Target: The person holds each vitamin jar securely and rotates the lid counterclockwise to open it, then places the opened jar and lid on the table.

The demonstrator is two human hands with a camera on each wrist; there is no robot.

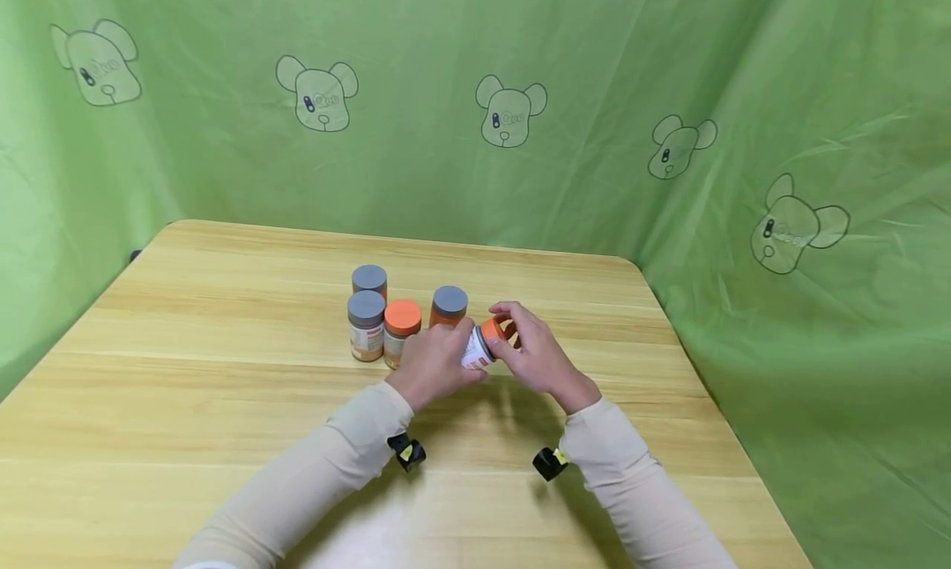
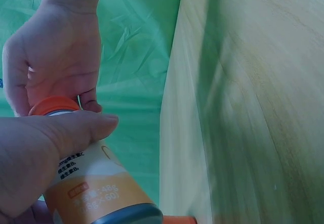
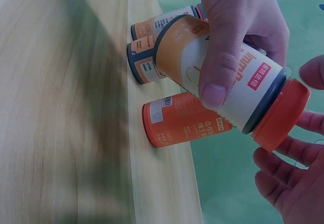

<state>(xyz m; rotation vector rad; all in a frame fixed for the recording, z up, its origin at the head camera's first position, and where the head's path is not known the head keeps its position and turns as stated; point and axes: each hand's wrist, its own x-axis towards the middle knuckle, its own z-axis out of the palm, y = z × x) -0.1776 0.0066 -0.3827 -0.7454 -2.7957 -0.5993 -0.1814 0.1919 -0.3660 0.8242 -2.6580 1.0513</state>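
A supplement bottle [image 1: 476,351] with a white and orange label, a dark grey base and an orange lid [image 3: 281,115] is held tilted over the table. My left hand [image 1: 437,362] grips the bottle's body, its thumb lying across the label in the left wrist view. At the lid end, my right hand [image 1: 537,356] has its thumb and curled fingers around the lid. In the right wrist view, fingertips meet the lid's lower edge. Close behind the left hand stands an orange bottle [image 3: 187,119] with a grey lid [image 1: 449,300], partly hidden by that hand.
Left of the hands, two grey-lidded bottles, a front one [image 1: 366,328] and a rear one [image 1: 369,278], stand beside an orange-lidded bottle [image 1: 403,320]. All are on the wooden table [image 1: 223,329]. A green curtain [image 1: 416,181] hangs behind and at the sides.
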